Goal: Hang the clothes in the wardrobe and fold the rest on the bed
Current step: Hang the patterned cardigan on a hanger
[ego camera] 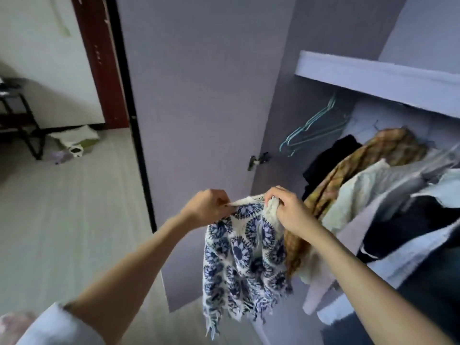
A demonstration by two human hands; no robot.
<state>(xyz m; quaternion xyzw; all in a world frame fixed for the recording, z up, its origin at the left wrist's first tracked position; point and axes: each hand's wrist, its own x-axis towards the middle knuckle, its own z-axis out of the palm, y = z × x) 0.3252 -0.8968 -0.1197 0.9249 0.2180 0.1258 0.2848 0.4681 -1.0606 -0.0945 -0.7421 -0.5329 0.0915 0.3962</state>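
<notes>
I hold a blue-and-white patterned garment point(245, 255) up in front of the open wardrobe point(373, 78), just ahead of the wardrobe door point(199, 95). My left hand point(207, 207) pinches the top edge of the cloth, fingers curled tight on a thin strip of it. My right hand point(286, 207) grips a bunched fold of the same top edge, fingers curled round the fabric. The two hands sit near each other, and the garment hangs down loosely from them, its fringed lower edge dangling free.

Inside the wardrobe, under the shelf, I see a row of hung clothes: a black piece point(326, 163), a brown checked shirt point(368, 160), a pale shirt point(361, 192) and darker clothes point(410, 227) further right. My right forearm crosses in front of the lower part of the brown shirt. At the left end of the row, a few empty teal hangers point(313, 130) hang beside the wardrobe's inner wall.

To the left, beyond the door, I see a pale wooden floor point(62, 220), a dark folding stand point(22, 120) and some small items by the wall that are too blurred to name.
</notes>
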